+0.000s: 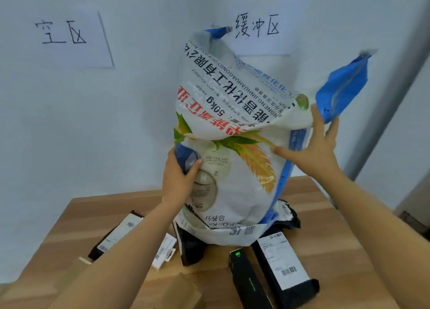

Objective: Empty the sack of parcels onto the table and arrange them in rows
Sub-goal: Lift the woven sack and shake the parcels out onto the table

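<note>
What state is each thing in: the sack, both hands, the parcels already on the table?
sack: upside down, mouth at the table
left hand: grips the sack
right hand: fingers spread, touching the sack
labelled black parcel: lying flat
black bag: partly under sack's mouth

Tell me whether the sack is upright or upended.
Upended: the sack shows inverted print, mouth down at the table among parcels.

On my wooden table (79,218) I see a black labelled parcel (116,235) at nine o'clock, a small white packet (164,254) at seven, a slim black box (249,283) at five, and another labelled black parcel (285,264) at four
</note>
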`<control>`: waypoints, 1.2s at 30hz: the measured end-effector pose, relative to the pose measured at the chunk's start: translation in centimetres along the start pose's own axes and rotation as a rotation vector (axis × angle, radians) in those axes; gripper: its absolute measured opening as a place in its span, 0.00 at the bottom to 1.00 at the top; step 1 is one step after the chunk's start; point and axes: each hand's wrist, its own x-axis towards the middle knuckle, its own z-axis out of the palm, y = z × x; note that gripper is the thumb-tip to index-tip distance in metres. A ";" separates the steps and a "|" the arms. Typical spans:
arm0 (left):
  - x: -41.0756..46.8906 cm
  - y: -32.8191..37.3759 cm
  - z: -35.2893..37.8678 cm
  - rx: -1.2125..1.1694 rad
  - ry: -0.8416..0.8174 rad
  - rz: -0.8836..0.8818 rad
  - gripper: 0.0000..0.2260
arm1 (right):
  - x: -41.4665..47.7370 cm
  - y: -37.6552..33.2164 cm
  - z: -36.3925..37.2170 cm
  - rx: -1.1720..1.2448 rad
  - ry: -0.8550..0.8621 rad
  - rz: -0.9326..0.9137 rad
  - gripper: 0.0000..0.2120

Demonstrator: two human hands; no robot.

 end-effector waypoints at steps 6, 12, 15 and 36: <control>1.2 -0.8 -0.3 0.058 -0.133 0.030 0.09 | -0.5 -1.3 5.1 0.301 0.089 0.082 0.51; 1.3 -1.2 1.0 0.048 -0.174 -0.072 0.13 | 1.5 -3.3 7.1 0.311 0.344 0.125 0.08; 1.7 -0.5 1.6 -0.009 -0.120 -0.127 0.15 | 3.2 -4.6 7.5 0.360 0.326 0.139 0.13; 4.5 5.8 3.2 -0.115 0.040 0.000 0.15 | 7.0 -7.5 4.2 0.831 0.304 0.031 0.18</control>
